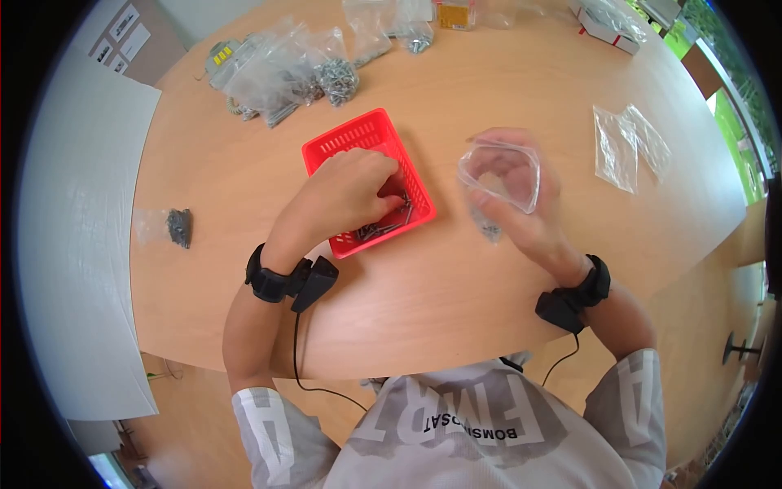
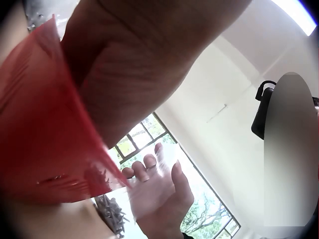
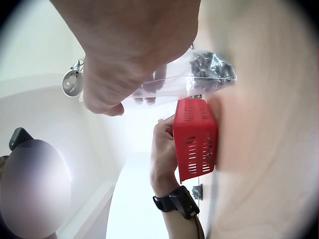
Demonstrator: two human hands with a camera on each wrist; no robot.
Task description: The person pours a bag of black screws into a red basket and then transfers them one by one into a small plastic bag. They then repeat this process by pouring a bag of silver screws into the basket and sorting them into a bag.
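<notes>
A red plastic basket (image 1: 340,144) sits on the wooden table (image 1: 489,81) with dark screws in it. My left hand (image 1: 358,186) reaches into the basket, fingers curled down among the screws (image 1: 389,225); what they grip is hidden. My right hand (image 1: 521,204) holds a clear plastic bag (image 1: 501,175) open just right of the basket, with some screws in its bottom (image 1: 489,230). The right wrist view shows that bag (image 3: 189,79) with screws in its end, above the basket (image 3: 196,137). In the left wrist view the basket wall (image 2: 45,129) fills the left side.
Several clear bags of screws (image 1: 285,73) lie at the far side of the table. Two empty clear bags (image 1: 629,147) lie to the right. A small bag of dark screws (image 1: 175,226) lies at the left. A white box (image 1: 607,24) stands far right.
</notes>
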